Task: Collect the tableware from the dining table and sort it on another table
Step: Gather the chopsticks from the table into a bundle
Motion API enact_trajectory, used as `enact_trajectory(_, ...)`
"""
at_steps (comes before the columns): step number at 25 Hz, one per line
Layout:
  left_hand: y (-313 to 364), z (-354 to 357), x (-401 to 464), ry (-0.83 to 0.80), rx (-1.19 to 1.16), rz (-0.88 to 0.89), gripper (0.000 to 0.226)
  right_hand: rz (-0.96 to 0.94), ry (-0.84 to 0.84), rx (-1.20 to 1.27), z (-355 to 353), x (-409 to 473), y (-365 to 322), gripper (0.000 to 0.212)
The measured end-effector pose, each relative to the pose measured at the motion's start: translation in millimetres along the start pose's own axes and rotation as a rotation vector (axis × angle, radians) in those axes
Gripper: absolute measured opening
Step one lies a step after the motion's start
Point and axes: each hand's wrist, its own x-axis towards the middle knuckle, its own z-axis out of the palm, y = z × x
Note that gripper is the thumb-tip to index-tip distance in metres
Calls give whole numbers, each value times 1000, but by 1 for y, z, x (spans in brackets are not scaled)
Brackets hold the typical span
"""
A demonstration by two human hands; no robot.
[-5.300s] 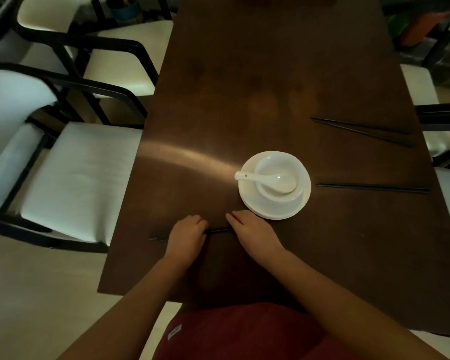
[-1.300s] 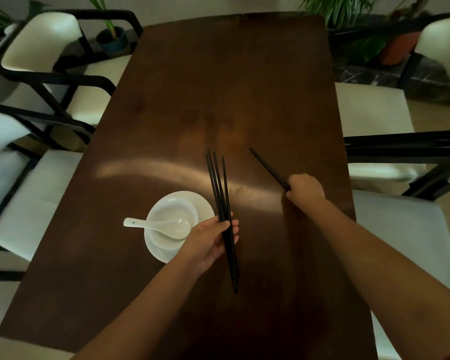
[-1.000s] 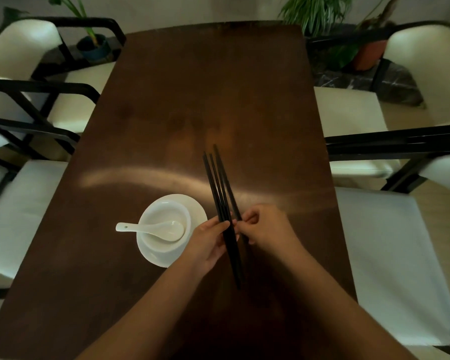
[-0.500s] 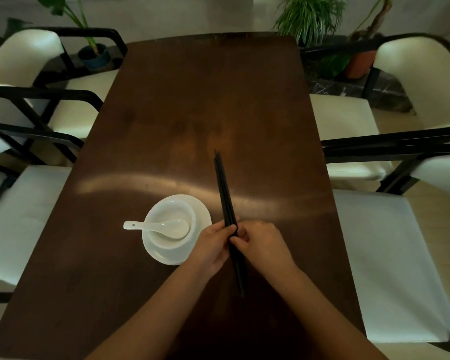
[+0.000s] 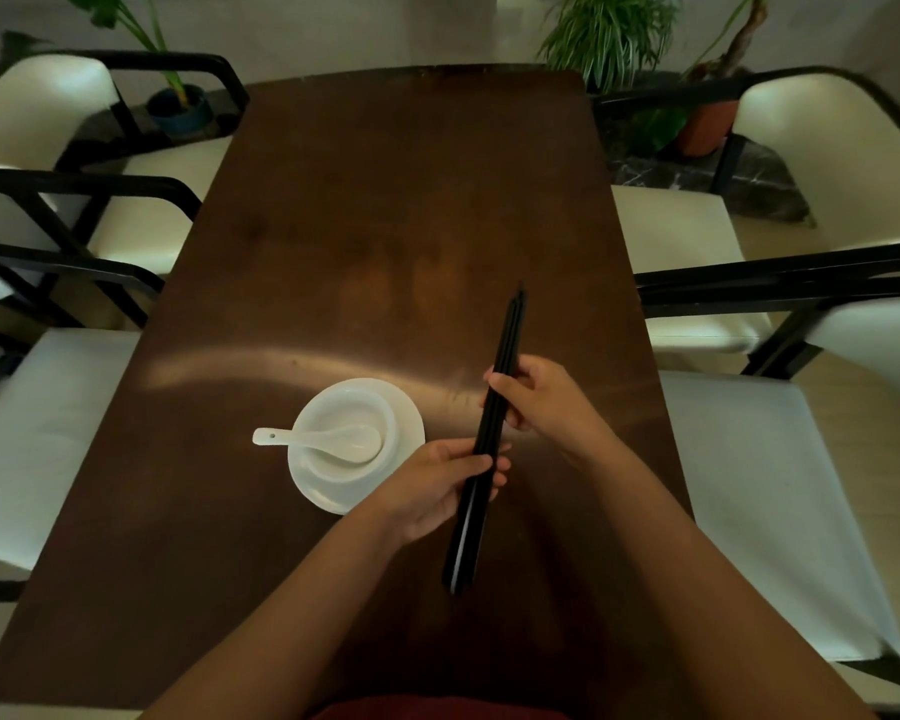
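Note:
A bundle of several black chopsticks [image 5: 505, 345] is held above the dark wooden dining table [image 5: 385, 210], tips pointing away from me. My right hand [image 5: 533, 394] grips the bundle near its middle. My left hand [image 5: 440, 483] holds it lower down, fingers curled round it. Just left of my left hand a white bowl [image 5: 346, 433] sits on a white saucer [image 5: 411, 415], with a white ceramic spoon [image 5: 315, 440] lying in the bowl, handle pointing left.
White-cushioned chairs with black frames stand along both sides: two at the left [image 5: 48, 433] and two at the right [image 5: 749, 485]. Potted plants [image 5: 614, 39] stand on the floor past the table's far end.
All the chopsticks are gathered into one tight bundle. My right hand has slid up the bundle, away from my left hand, and the bundle now tilts to the right.

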Motion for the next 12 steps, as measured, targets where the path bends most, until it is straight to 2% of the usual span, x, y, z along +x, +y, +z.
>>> enact_trajectory(4, 4, 2, -1, -61, 15, 81, 26, -45, 58, -73, -9, -11, -19, 13)
enact_trajectory(6, 6, -1, 1, 11, -53, 130, 40, -85, 169, 27, -20, -16, -33, 12)
enact_trajectory(9, 2, -12, 7, 210, -315, 128, 60, -210, 321, 85, -36, -26, -58, 9)
enact_trajectory(12, -4, -9, 4, 184, -577, 111, 68, -325, 352, 145, -36, -36, -72, 10)
